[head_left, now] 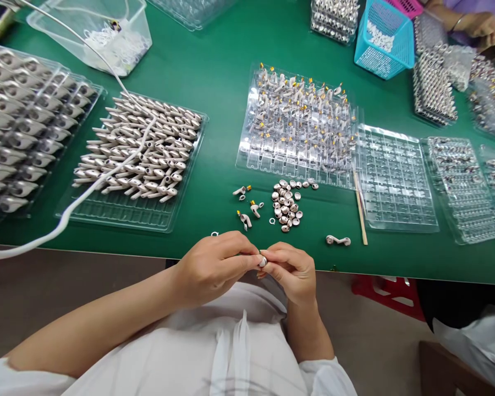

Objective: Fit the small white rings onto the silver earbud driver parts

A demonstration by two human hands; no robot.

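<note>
Over the table's front edge, my left hand [216, 268] and my right hand [293, 270] meet fingertip to fingertip. Both pinch one small pale earbud part [263, 262], mostly covered by the fingers. Just beyond them lies a loose group of round earbud caps [286, 204]. Left of that group are a few stemmed earbud pieces [245, 219] with yellow tabs. A thin white ring [271, 221] rests beside the caps, and another white ring [215, 234] is near my left hand. To the right, a single earbud shell [338, 240] lies apart.
A clear tray [247, 157] of tabbed earbud pieces stands ahead, a wooden stick [359, 212] at its right. Trays of earbud shells [142, 148] fill the left, crossed by a white cable [107, 179]. A blue basket [385, 49] stands far right, near another person's hands [484, 27].
</note>
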